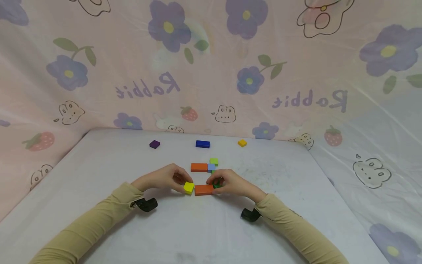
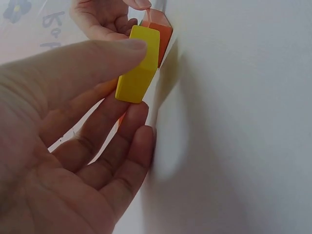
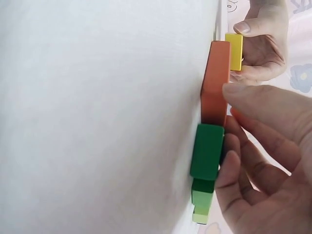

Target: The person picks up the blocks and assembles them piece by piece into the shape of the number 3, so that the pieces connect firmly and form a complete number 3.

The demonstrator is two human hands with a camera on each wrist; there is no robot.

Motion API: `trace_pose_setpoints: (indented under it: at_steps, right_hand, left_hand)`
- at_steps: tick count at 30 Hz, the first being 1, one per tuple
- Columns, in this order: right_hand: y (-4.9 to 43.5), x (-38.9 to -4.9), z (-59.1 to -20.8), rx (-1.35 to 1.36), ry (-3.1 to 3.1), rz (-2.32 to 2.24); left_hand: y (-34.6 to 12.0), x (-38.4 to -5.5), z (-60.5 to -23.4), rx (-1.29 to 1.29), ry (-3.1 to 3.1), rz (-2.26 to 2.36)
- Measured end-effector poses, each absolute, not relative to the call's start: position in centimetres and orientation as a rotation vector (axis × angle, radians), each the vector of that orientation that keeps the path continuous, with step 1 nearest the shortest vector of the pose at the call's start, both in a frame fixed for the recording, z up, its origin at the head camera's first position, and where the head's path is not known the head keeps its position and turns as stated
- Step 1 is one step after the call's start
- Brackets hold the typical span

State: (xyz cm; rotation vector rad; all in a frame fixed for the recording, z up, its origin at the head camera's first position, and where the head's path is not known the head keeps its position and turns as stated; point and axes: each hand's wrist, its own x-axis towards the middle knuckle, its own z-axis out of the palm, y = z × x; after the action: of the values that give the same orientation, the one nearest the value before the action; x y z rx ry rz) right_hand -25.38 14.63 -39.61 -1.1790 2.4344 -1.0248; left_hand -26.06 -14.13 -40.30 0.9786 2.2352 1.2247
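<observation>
My left hand [image 1: 169, 178] pinches a yellow block [image 1: 188, 188] between thumb and fingers, just left of an orange block [image 1: 203, 190]. In the left wrist view the thumb lies across the face of the yellow block [image 2: 139, 73]. The right hand [image 1: 232, 183] grips the orange block near its right end, thumb on the near side and fingers on the far side. Against that end stands a dark green block [image 3: 207, 151], partly covered by the right hand in the head view. Lighter green blocks [image 3: 202, 192] follow behind it in a line.
Behind the hands, another orange block [image 1: 199, 167] adjoins a light blue block [image 1: 211, 168], with a lime green block [image 1: 214, 161] beyond. Farther back lie a purple block [image 1: 154, 144], a dark blue block [image 1: 202, 144] and an amber block [image 1: 242, 143]. A patterned curtain [image 1: 211, 73] rises behind the white table [image 1: 132, 234].
</observation>
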Motion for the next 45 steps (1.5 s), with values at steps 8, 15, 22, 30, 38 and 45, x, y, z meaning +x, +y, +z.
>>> trace_pose_setpoints:
  at_steps: [8,15,22,30,38,45]
  right_hand:
    - [14.65,-25.34,-39.63,-1.177,2.44,-1.018]
    - [14.66,-25.41,-39.67,-1.173,2.437,-1.024]
    - [14.59,-25.37,-39.57,-1.182,2.439,-1.015]
    - [14.49,-25.3,-39.41,-1.175,2.432,-1.016]
    - [14.51,-25.27,-39.51,-1.186,2.433,-1.023]
    - [14.56,-25.26,-39.57,-1.178,2.436,-1.03]
  left_hand:
    - [-13.9,-25.86,-40.19,0.976,2.249,1.199]
    - [-13.91,-26.01,-40.49,1.033,2.252,1.192]
    - [-13.83,-25.97,-40.72,1.027,2.222,1.225]
    - [-13.72,-25.79,-40.7,1.01,2.248,1.196]
    - [-13.63,-25.7,-40.67,0.994,2.263,1.174]
    - [-13.69,-25.75,-40.93,0.99,2.275,1.178]
